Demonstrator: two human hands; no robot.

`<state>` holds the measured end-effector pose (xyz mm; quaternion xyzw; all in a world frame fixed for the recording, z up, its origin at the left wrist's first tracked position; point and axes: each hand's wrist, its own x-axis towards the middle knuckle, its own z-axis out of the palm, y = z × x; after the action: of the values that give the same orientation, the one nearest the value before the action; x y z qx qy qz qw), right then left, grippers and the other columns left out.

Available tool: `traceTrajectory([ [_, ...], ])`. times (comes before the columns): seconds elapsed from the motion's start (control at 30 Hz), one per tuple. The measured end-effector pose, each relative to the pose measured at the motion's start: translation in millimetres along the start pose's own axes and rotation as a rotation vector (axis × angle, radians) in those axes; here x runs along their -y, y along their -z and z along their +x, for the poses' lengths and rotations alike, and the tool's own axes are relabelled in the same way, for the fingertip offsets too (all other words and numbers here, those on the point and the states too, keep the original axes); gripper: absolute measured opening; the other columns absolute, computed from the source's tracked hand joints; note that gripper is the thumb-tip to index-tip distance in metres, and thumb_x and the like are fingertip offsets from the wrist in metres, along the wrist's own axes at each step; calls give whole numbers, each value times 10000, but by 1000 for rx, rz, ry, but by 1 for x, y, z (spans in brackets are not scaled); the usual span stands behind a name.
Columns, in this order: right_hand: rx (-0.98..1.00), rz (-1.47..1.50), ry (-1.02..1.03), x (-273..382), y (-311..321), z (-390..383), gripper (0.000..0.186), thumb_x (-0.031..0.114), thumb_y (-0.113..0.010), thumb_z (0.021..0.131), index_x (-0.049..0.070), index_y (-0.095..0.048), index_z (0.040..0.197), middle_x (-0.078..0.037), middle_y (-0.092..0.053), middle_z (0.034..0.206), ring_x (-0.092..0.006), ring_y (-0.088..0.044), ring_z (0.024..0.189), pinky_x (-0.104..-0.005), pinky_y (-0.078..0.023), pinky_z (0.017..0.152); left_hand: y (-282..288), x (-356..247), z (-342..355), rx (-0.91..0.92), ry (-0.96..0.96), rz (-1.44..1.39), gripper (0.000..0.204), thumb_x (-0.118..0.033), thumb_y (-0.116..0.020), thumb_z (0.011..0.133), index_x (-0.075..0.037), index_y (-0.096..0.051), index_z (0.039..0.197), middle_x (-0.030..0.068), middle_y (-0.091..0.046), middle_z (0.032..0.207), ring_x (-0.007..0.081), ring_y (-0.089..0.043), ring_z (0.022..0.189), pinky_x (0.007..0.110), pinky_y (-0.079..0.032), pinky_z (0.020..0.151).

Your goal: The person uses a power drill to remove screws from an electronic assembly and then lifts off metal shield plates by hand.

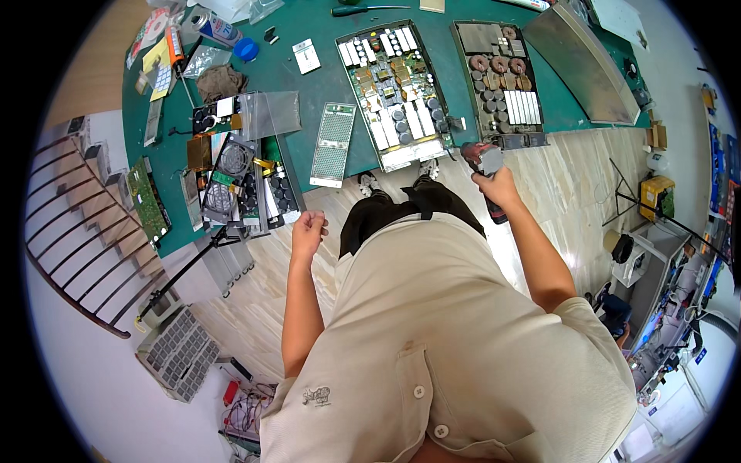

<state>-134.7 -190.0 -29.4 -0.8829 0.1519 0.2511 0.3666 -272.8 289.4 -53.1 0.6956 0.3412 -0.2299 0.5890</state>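
Left hand (309, 228) short of table (320, 83): fingers curled inward, cannot tell if pinching anything; fan-fitted chassis (235, 158) nearest, just beyond. Right hand (498, 187) wrapped round handle of cordless drill (482, 157). Ahead-left of drill: opened circuit unit (397, 92), long axis away from body, far end leaning left; right hand nearer. Ahead-right: second opened unit (502, 81), similarly aligned.

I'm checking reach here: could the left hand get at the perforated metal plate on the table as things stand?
Probably yes: the left hand is just short of the near end of the metal plate, and nothing seems to lie on it or between them.
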Motion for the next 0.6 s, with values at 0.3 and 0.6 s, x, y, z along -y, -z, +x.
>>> traceTrajectory([
  [0.3,-3,-240,152,14,5,6,453,229,-844,724,-27,-705,1071,-213,-747,939,-356,-741,883,-436,-579,814,-3,-7,6,-8,-1,-32,242,-277,-662,1019,-45,-664,1087,37,-722,883,104,-649,667,257,-435,542],
  [0.6,156,-268,-6,37,18,24,529,208,-847,702,111,-705,1203,-192,-755,1068,-392,-719,999,-458,-580,872,-4,0,17,2,-10,-59,249,-273,-674,1013,-35,-666,1084,41,-729,881,101,-646,663,256,-431,540],
])
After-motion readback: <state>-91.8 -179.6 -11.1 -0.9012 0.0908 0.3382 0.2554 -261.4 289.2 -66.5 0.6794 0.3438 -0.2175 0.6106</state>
